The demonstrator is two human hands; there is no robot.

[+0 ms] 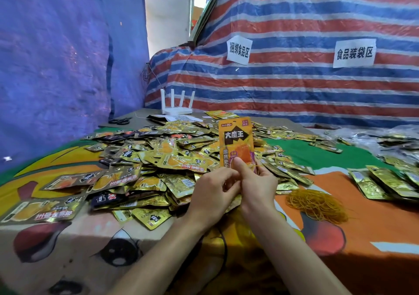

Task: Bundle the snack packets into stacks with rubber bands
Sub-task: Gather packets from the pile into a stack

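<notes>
**Upright packet held low, bands off to the right**

An orange foil snack packet with black lettering stands on end above the middle of the surface, its long axis vertical and its printed face toward the person. Whether more packets sit behind it cannot be told; the thickness is hidden.

Both hands hold it at the bottom end. The right hand has its grip closed on the packet, thumb pressed on the front and fingers behind. The left hand has its grip curled against the lower left corner. A thin yellow strand beside the right fingers may be a band, but it is too fine to be sure.

The tangled pile of yellow rubber bands lies toward the surface's right edge, nearer the right hand and apart from it. The heap of loose gold packets spreads behind and left of the hands toward the far edge. Any band must probably pass over the free top end, so the low hold suits that.
</notes>
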